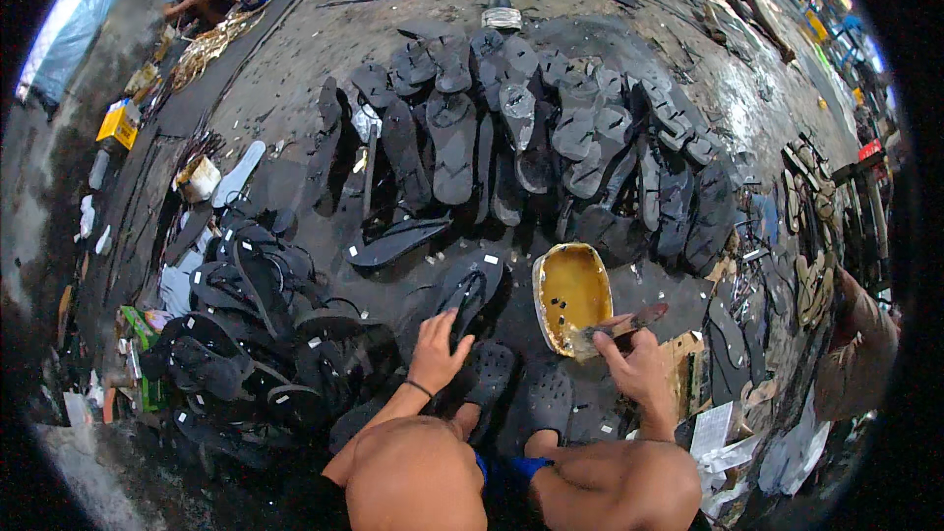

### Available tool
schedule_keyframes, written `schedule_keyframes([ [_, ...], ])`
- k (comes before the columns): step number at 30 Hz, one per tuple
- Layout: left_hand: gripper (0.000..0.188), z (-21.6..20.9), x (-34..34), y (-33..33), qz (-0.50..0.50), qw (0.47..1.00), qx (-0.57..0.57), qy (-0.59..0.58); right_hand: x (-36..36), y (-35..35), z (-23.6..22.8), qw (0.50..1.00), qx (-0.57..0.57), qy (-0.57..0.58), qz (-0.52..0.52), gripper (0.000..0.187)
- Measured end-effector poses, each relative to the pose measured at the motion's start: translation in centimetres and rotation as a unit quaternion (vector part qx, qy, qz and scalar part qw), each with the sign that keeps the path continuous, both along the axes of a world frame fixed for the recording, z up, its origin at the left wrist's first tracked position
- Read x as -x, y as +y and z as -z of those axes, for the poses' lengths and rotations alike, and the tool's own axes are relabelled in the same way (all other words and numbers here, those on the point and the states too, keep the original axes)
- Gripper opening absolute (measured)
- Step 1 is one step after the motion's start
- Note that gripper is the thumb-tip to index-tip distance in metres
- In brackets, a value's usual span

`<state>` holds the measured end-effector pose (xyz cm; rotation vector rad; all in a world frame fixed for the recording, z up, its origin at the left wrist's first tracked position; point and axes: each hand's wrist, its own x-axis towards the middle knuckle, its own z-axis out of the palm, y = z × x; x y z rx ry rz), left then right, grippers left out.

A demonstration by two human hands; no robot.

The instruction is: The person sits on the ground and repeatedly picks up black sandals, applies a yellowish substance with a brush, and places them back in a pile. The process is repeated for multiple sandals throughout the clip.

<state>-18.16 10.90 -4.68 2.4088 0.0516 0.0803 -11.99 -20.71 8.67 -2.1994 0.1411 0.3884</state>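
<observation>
Bare knees (418, 482) lie nearest, before the pale oval tub (540, 310) of amber paste (578, 280). At the tub's right, the right hand (639, 369) clamps a flat brown tool (639, 319); left of it, the left hand (436, 356), thumb apart, meets a black flip-flop (474, 285). Beyond lie dark-grey sandals (452, 152).

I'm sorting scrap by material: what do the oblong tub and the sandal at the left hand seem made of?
Oblong tub: probably plastic, finish dulled; the thin, pale, rounded rim suggests it, though smears hide much.
Sandal at the left hand: likely rubber or foam, matte and dark; the smooth, one-colour sole suggests it, but which stays open.
</observation>
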Motion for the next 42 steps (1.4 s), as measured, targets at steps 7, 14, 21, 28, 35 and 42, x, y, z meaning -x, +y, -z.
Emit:
schedule_keyframes([
  [7, 0.064, 1.6, -11.7, -2.9, 0.166, 0.977, -0.096, 0.090, -3.1, 3.7, 0.5, 0.970, -0.237, -0.020, 0.040, 0.022],
  [14, 0.047, -4.5, -11.2, -4.6, -0.176, 0.704, 0.666, 0.174, -8.9, 10.1, 1.7, 0.952, -0.188, -0.239, -0.027, 0.021],
  [21, 0.047, -7.2, -10.6, -4.6, -0.158, 0.696, 0.683, 0.157, -6.9, 10.8, -0.5, 0.912, -0.220, -0.335, -0.085, 0.017],
  [28, 0.042, -9.2, -9.5, -6.0, -0.203, 0.758, 0.614, 0.083, -7.2, 10.6, -0.8, 0.898, -0.146, -0.415, -0.016, 0.018],
  [35, 0.057, -6.8, -6.6, -0.8, -0.193, 0.698, 0.631, 0.277, -4.7, 10.6, -0.6, 0.897, -0.441, 0.008, 0.017, 0.022],
  [42, 0.075, -8.9, -3.1, -1.2, -0.113, 0.476, 0.815, 0.311, -8.3, 9.2, 1.3, 0.826, -0.536, 0.095, 0.149, 0.025],
])
